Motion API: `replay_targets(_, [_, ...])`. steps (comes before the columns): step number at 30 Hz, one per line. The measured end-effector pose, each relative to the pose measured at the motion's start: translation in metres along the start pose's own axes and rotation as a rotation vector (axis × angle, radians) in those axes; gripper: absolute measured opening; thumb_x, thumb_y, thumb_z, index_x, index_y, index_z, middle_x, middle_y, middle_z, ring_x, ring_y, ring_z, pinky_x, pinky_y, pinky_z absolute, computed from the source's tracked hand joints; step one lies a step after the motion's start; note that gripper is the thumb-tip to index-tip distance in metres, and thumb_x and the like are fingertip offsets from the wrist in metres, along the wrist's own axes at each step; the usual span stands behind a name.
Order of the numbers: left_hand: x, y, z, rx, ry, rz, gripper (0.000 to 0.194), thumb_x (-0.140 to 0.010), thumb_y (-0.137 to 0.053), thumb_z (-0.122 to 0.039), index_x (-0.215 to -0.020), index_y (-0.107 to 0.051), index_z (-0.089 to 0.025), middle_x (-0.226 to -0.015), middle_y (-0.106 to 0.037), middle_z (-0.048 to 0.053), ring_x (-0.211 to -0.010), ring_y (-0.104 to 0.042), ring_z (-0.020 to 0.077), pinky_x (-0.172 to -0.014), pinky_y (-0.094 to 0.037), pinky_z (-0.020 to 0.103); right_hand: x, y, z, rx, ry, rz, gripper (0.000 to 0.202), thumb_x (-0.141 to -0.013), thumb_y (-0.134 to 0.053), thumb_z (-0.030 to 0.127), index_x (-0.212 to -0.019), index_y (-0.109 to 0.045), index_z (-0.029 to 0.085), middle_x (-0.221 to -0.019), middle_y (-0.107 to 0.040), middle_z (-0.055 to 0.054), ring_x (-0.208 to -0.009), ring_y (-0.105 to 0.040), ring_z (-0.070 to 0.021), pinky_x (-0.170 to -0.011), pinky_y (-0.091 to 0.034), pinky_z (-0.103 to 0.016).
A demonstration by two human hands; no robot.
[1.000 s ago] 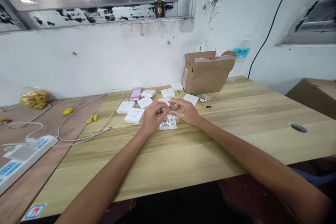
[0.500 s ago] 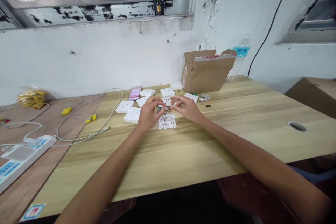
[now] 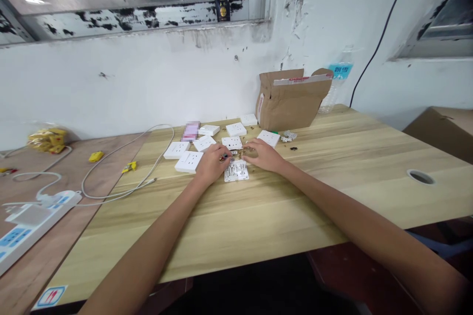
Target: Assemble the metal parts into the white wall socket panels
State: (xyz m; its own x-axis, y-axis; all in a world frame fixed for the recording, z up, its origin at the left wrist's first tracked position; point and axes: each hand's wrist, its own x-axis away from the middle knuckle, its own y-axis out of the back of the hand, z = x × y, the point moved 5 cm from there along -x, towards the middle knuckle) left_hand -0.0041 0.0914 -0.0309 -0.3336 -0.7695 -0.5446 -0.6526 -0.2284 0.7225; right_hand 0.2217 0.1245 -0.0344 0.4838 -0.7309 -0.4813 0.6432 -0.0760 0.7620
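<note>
An opened white socket housing (image 3: 237, 171) lies on the wooden table with its inner side up. At its upper left edge, my left hand (image 3: 215, 161) is closed around something small and dark that I cannot make out. Beyond the housing's upper right corner, my right hand (image 3: 261, 154) has its thumb and fingers apart over small brass-coloured pieces, with nothing visible between them. Just behind the hands lies a white socket faceplate (image 3: 231, 143). Several white sockets (image 3: 189, 161) lie to the left and behind.
A cardboard box (image 3: 291, 103) stands at the back beside a plastic bottle (image 3: 338, 78). A white cable (image 3: 84, 177) loops at the left, near a power strip (image 3: 37, 226) and yellow pieces (image 3: 129, 167). A round hole (image 3: 421, 176) is at the right.
My hands have moved slightly apart and down from the small part they were both at. The right fingers have opened, and the left hand has turned, now lower beside the housing.
</note>
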Motion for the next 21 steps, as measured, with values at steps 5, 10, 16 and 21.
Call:
replay_targets(5, [-0.001, 0.01, -0.006, 0.031, -0.012, -0.059, 0.01, -0.103, -0.072, -0.017, -0.11, -0.074, -0.025, -0.115, -0.076, 0.006, -0.11, -0.068, 0.0271, -0.101, -0.055, 0.045, 0.001, 0.001, 0.005, -0.014, -0.014, 0.008, 0.034, -0.096, -0.085, 0.038, -0.126, -0.082, 0.025, -0.127, -0.077, -0.013, -0.115, -0.075, -0.0313, -0.102, -0.062, -0.047])
replay_targets(10, [-0.003, 0.012, -0.002, 0.057, 0.02, -0.023, 0.008, -0.105, -0.071, -0.022, -0.11, -0.076, -0.024, -0.115, -0.077, 0.007, -0.106, -0.07, 0.027, -0.1, -0.056, 0.046, 0.002, 0.002, 0.008, -0.015, 0.0, 0.008, 0.033, -0.096, -0.085, 0.037, -0.125, -0.082, 0.023, -0.125, -0.077, -0.013, -0.115, -0.075, -0.032, -0.102, -0.062, -0.048])
replay_targets(16, [-0.003, 0.013, 0.003, 0.008, 0.049, -0.034, 0.011, -0.105, -0.065, -0.02, -0.105, -0.076, -0.022, -0.11, -0.077, 0.008, -0.107, -0.07, 0.0292, -0.099, -0.056, 0.048, 0.002, 0.001, 0.008, -0.01, 0.014, 0.008, 0.032, -0.096, -0.085, 0.036, -0.124, -0.082, 0.023, -0.123, -0.077, -0.013, -0.113, -0.075, -0.0317, -0.101, -0.062, -0.048])
replay_targets(21, [-0.001, 0.008, 0.002, -0.035, 0.014, 0.017, 0.014, -0.103, -0.063, -0.018, -0.102, -0.076, -0.023, -0.108, -0.076, 0.009, -0.109, -0.067, 0.0311, -0.101, -0.055, 0.05, 0.002, 0.001, 0.009, -0.008, 0.013, 0.004, 0.033, -0.095, -0.086, 0.037, -0.125, -0.081, 0.024, -0.124, -0.077, -0.013, -0.116, -0.075, -0.0325, -0.104, -0.061, -0.049])
